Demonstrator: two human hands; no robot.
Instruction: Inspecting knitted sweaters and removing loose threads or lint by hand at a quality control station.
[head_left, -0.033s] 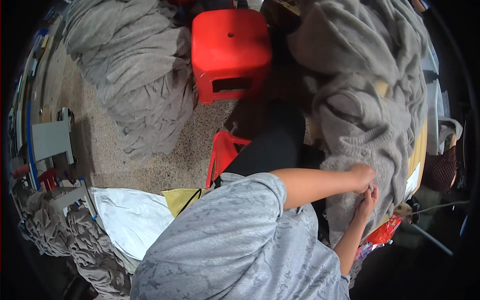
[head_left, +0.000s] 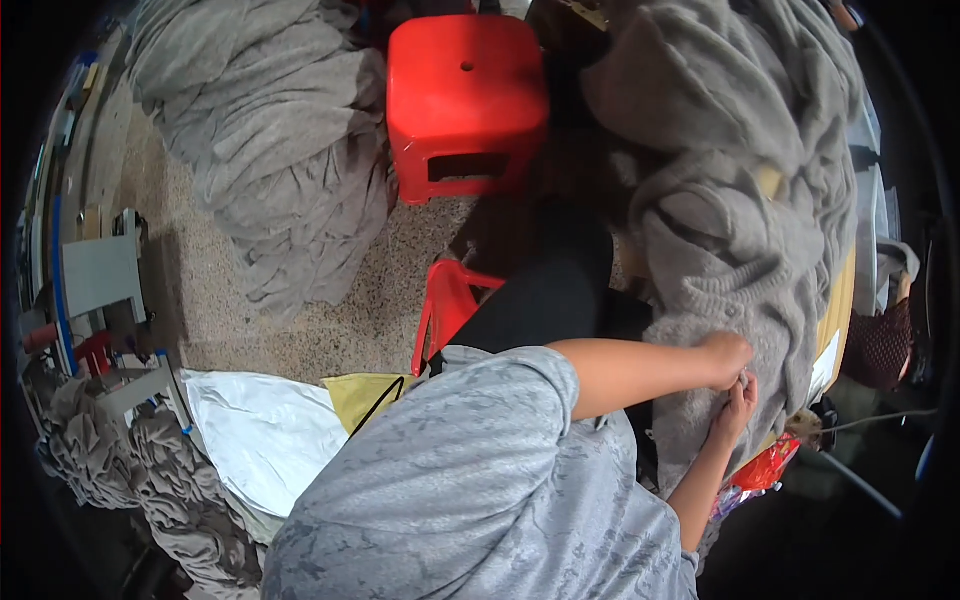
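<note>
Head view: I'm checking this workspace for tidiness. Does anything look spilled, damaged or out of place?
Nothing looks damaged or spilled. The one untidy thing is a heap of grey knitwear lying on the bare floor beside the red stool. Both hands work on the grey garment.

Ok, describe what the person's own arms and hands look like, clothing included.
Both forearms are bare from the elbow down. The upper arms are covered by the loose short sleeves of a mottled grey t-shirt. The left hand and right hand wear no gloves; no watch, ring or bracelet can be made out at this size. No markings are visible on the arms.
</note>
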